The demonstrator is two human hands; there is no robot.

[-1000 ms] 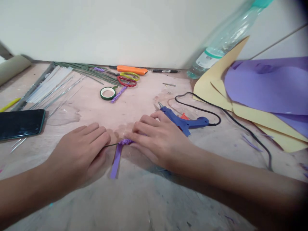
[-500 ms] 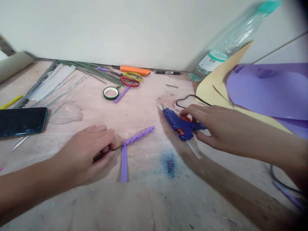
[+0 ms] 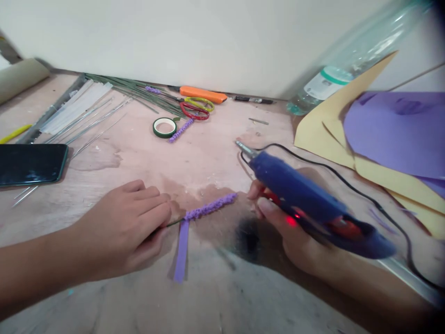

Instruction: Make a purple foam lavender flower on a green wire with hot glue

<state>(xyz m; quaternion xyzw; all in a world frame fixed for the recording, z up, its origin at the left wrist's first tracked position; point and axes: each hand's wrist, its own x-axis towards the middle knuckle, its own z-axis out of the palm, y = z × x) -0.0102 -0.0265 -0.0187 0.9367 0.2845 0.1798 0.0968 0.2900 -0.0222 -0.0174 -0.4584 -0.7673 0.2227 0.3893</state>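
Note:
My left hand (image 3: pixel 135 222) is closed round the thin green stem (image 3: pixel 175 222) of a purple flower spike (image 3: pixel 212 205), which points to the right over the table. From the base of the spike a flat purple strip (image 3: pixel 181 253) hangs toward the near edge. My right hand (image 3: pixel 278 218) grips a blue glue gun (image 3: pixel 302 190) by its handle, with the metal nozzle pointing up and left, above and to the right of the spike's tip. A red light glows on the gun, and a clear glue stick sticks out behind it.
Green tape (image 3: pixel 165 127), a second purple spike (image 3: pixel 181 131), scissors (image 3: pixel 196 110), an orange cutter (image 3: pixel 203 94) and green wires lie toward the wall. A phone (image 3: pixel 33 163) rests at left. Yellow and purple sheets (image 3: pixel 399 130), a bottle (image 3: pixel 327 83) and a black cord (image 3: pixel 333 170) are at right.
My right hand has picked the glue gun up off the table and turned it, nozzle to the upper left. My left hand still holds the stem. The view has shifted slightly.

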